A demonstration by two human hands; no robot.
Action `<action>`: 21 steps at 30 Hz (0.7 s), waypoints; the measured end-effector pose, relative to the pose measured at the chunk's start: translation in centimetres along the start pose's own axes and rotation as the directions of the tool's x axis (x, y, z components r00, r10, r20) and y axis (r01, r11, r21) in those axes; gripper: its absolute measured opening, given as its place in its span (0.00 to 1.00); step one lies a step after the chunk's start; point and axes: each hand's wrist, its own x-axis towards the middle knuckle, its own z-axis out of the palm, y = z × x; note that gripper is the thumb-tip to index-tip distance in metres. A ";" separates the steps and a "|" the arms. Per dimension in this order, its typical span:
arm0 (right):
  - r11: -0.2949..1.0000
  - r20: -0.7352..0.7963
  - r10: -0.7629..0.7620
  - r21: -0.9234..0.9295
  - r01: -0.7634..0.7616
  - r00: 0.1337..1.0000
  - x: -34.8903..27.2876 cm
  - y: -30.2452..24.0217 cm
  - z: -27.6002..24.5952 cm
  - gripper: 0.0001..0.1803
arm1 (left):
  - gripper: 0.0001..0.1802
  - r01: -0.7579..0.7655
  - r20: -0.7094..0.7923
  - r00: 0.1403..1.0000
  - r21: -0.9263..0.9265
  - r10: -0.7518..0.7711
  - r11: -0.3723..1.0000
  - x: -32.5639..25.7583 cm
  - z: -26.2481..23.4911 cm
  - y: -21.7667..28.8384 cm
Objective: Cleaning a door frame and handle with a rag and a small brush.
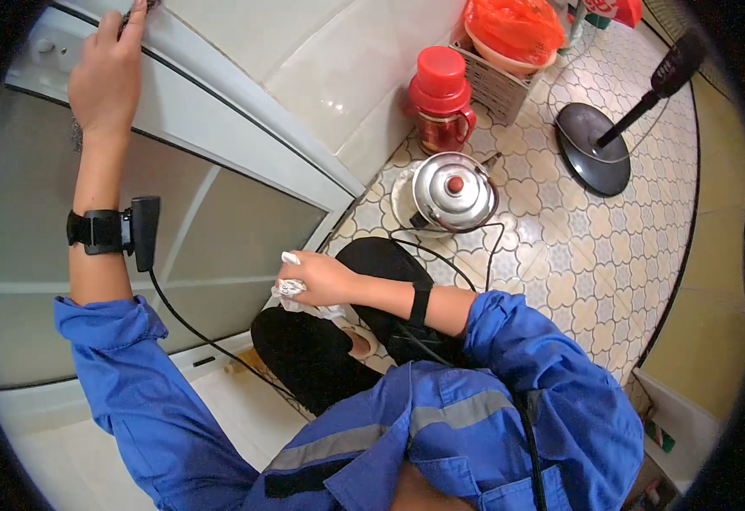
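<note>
My left hand (107,72) is raised to the upper left. Its fingertips press on the white frame (219,119) of a frosted glass door, next to a small dark thing at the frame's top edge. A black strap with a small device (117,228) sits on that wrist. My right hand (317,279) rests over my knee in black trousers (313,349). It is closed around a crumpled white cloth (292,288). Both sleeves are blue.
A steel kettle (453,192) with a cord stands on the patterned tile floor (577,247). Behind it are a red flask (439,98) and a basket holding an orange bag (515,30). A fan's round black base (594,149) stands at the right. White wall tiles rise behind the door.
</note>
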 end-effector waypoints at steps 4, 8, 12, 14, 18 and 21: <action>0.998 -0.021 -0.039 -0.057 0.038 0.999 -0.3 -0.2 -0.2 0.16 | 0.31 -0.032 0.061 0.998 -0.035 0.034 0.999 0.2 0.0 0.4; 0.990 -0.043 -0.070 -0.127 0.064 0.997 -0.5 -1.9 -0.1 0.13 | 0.32 -0.036 0.098 0.995 -0.003 0.036 0.999 0.8 0.0 -0.3; 0.981 -0.098 -0.134 -0.152 0.118 0.986 -1.6 -3.9 -0.4 0.14 | 0.33 -0.071 0.086 0.992 -0.226 0.092 0.972 0.6 1.3 -0.7; 0.974 -0.105 -0.148 -0.186 0.127 0.983 -2.4 -4.7 -1.3 0.14 | 0.33 -0.083 0.094 0.989 -0.284 0.114 0.955 1.0 1.4 -0.9; 0.971 -0.144 -0.139 -0.215 0.107 0.980 -3.2 -5.9 -2.8 0.15 | 0.33 -0.034 0.084 0.994 -0.340 0.067 0.940 1.0 1.9 -1.0; 0.961 -0.159 -0.148 -0.256 0.104 0.976 -3.5 -5.8 -2.8 0.14 | 0.32 -0.034 0.134 0.988 -0.328 0.082 0.944 1.6 2.0 -0.6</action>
